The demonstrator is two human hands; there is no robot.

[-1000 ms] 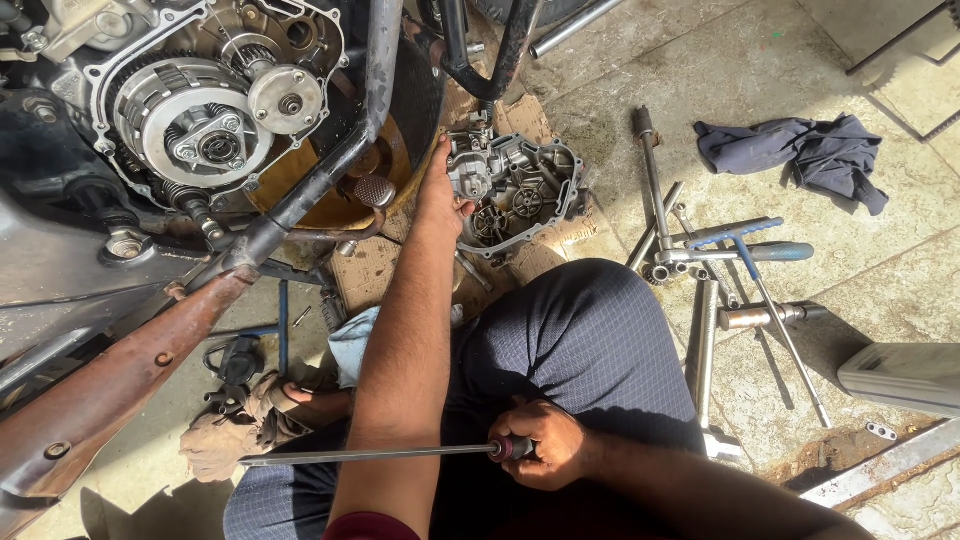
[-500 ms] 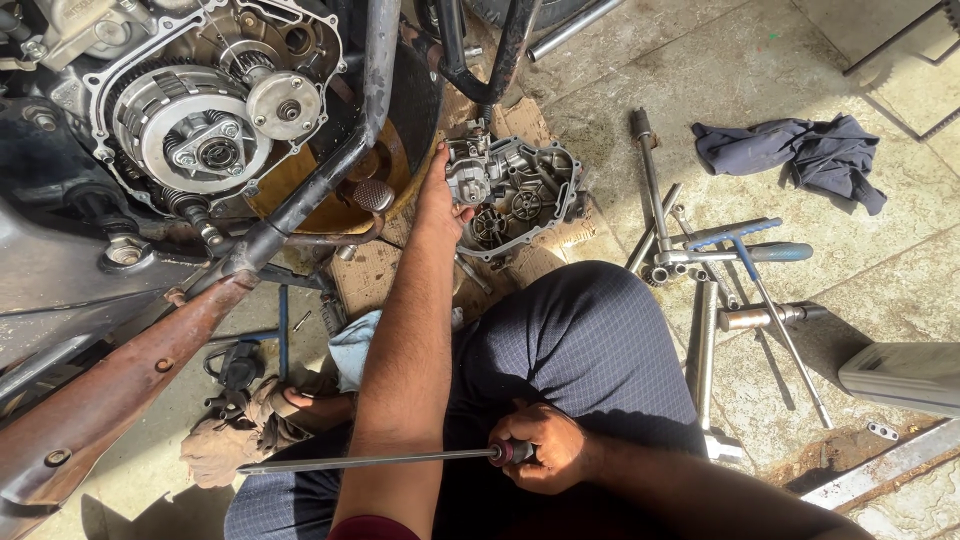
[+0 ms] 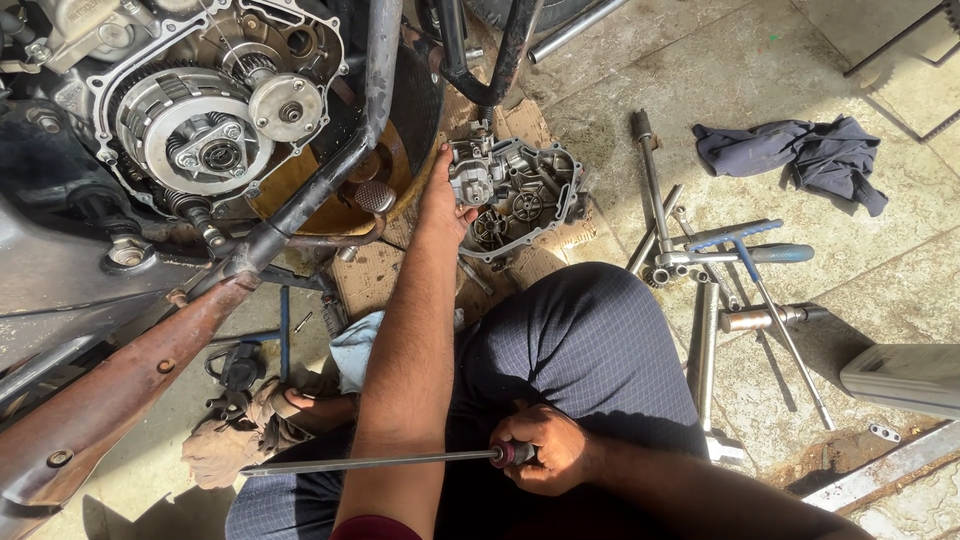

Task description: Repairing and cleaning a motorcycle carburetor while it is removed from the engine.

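Your left hand rests on the removed engine cover; your right hand grips a long screwdriver, clutch exposed.

Concrete floor: wrenches, blue rag, cardboard.

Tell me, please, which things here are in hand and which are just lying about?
In hand: left hand on the engine cover; right hand gripping the long screwdriver.
Lying about: blue rag, T-handle wrenches, open clutch.
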